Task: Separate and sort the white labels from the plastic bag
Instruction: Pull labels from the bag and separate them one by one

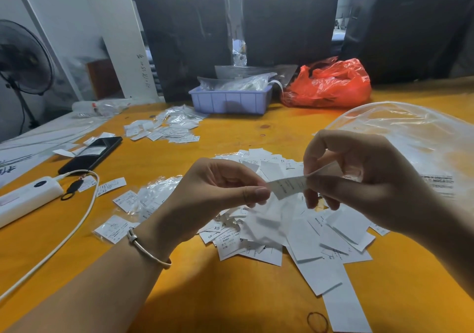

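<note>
A rubber band (317, 321) lies at the table's (200, 294) near edge. Above the loose pile of labels (295, 232) in the middle, the left hand (218, 191) and right hand (359, 176) pinch one white label (288, 186) between thumbs and fingers. A clear plastic bag (410, 138) lies toward the right edge. Further back sits a second label heap (164, 127), then a lavender tray (230, 100) and red bag (331, 84) at the far edge.

A single wide-angle head view looks forward and down from close above the orange worktop (230, 294), facing 12 o'clock toward the dark wrapped bundles (289, 20) at its far edge, edges visibly bowed.
</note>
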Demonstrator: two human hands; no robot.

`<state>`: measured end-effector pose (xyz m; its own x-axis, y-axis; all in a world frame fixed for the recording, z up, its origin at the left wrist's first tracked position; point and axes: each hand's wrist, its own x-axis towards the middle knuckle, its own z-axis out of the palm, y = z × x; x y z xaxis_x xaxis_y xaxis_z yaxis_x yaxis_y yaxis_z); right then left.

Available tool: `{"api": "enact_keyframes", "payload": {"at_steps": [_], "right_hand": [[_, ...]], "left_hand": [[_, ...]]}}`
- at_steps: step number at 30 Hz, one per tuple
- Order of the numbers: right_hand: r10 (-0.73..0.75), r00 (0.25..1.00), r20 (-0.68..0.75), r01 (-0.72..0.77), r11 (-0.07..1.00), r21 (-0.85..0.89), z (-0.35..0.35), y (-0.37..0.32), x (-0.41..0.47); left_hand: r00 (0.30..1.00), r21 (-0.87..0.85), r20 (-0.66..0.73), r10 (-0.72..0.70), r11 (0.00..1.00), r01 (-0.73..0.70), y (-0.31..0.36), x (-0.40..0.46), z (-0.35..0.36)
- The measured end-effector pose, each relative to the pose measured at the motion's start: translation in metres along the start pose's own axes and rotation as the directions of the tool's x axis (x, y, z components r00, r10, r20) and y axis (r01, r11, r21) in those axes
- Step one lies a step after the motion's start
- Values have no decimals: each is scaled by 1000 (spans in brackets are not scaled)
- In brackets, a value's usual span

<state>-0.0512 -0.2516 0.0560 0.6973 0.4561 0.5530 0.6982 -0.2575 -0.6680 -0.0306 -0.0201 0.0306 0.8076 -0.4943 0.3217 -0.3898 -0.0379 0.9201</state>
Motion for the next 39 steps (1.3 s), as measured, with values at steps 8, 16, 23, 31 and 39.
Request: {"api": "enact_keyframes", "payload": {"at_steps": [8,16,23,31,39], "right_hand": [[139,985,98,-156,970,188,-4,2,2],[295,931,216,-327,936,133,-3,7,4],[367,883,292,-405,911,79,0,8,6],[373,855,361,-431,897,94,9,12,3],[368,855,366,-461,862,211,15,18,4]], "left_hand": [[1000,14,-16,-16,1000,16,1,0,1],[999,45,3,-45,998,44,1,0,2],[996,117,15,-93,989,91,0,1,4],[992,156,15,-126,980,122,-3,2,5],[982,108,-6,-191,976,191,-5,5,7]]}}
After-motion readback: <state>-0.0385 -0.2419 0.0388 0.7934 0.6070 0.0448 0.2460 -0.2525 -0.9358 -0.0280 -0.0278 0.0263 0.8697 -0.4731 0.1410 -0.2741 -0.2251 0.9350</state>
